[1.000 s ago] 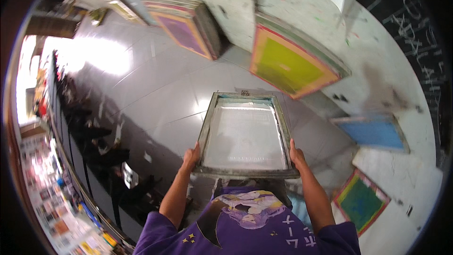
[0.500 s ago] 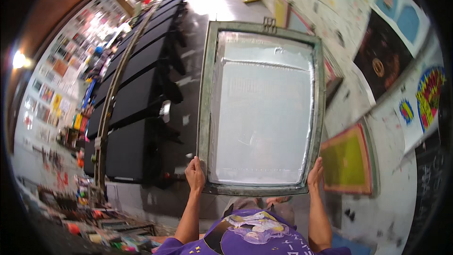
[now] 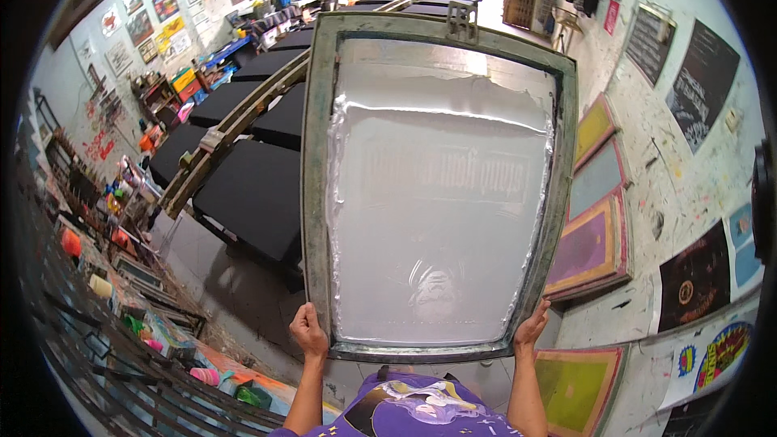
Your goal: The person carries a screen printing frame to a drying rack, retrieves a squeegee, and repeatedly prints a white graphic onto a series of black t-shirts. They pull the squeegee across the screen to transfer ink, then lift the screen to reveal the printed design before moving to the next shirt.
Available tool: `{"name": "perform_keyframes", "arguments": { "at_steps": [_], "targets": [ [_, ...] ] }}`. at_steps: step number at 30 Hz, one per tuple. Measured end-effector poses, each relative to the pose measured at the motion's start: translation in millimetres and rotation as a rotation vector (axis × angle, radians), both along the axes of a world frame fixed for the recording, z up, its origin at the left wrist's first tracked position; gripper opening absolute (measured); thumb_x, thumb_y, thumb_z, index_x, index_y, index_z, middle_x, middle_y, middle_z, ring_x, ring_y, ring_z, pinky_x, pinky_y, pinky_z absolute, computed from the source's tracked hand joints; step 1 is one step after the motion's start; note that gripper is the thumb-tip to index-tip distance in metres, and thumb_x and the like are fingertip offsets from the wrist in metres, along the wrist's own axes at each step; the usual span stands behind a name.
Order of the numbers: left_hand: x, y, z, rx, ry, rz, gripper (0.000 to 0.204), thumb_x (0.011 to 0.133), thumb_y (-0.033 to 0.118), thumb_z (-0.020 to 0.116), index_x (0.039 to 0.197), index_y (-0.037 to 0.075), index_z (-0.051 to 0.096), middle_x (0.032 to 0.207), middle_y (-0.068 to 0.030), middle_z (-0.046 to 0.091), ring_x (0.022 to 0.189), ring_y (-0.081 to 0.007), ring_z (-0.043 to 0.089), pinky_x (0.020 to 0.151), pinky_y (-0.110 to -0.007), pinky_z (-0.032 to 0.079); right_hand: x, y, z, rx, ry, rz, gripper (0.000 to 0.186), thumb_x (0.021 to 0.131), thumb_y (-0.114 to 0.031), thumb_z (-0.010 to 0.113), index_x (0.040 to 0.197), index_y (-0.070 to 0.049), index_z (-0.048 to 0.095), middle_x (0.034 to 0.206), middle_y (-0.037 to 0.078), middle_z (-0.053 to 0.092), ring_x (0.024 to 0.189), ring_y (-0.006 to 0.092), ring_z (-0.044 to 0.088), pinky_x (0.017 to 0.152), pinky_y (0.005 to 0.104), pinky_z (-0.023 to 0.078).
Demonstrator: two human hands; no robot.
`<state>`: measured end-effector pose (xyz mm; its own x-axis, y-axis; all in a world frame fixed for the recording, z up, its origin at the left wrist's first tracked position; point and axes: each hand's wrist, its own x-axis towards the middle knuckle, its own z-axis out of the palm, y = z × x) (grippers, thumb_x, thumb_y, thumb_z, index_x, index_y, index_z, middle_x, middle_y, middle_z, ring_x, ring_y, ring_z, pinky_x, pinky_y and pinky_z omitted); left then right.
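Screen (image 3: 437, 235) looms larger than before, now overlapping black boards (image 3: 252, 194) at left; held out ahead of shirt (image 3: 405, 409) | left hand (image 3: 309, 332) and right hand (image 3: 531, 329) curled around its near side edges | steady, level carrying seems wise; white paste (image 3: 441, 111) looks wet
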<state>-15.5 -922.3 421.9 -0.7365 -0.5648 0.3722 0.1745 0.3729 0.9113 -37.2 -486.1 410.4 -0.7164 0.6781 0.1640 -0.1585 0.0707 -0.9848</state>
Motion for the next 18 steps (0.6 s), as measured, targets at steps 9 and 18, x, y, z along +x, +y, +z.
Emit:
{"name": "perform_keyframes", "arguments": {
  "at_steps": [9, 18],
  "targets": [
    [15.9, -21.0, 23.2, 0.075, -0.184, 0.236, 0.049, 0.108, 0.033, 0.058, 0.073, 0.000, 0.048, 0.065, 0.0048, 0.035, 0.063, -0.0067, 0.033, 0.054, -0.031, 0.028, -90.3, -22.6, -39.9, 0.157, -0.138, 0.145, 0.079, 0.108, -0.066, 0.033, 0.116, 0.008, 0.058, 0.108, 0.010, 0.059, 0.100, 0.0190, 0.051, 0.092, 0.0344, 0.038],
    [-32.0, -4.5, -5.7, 0.225, -0.386, 0.397, 0.049, 0.106, 0.038, 0.061, 0.084, -0.005, 0.066, 0.062, -0.0005, 0.048, 0.063, -0.0067, 0.041, 0.055, -0.032, 0.036, -216.0, -31.8, -1.9, 0.397, -0.258, 0.517, 0.068, 0.108, -0.066, 0.036, 0.075, -0.008, 0.048, 0.062, -0.008, 0.037, 0.057, 0.0079, 0.032, 0.051, 0.0318, 0.023]
  ]
}}
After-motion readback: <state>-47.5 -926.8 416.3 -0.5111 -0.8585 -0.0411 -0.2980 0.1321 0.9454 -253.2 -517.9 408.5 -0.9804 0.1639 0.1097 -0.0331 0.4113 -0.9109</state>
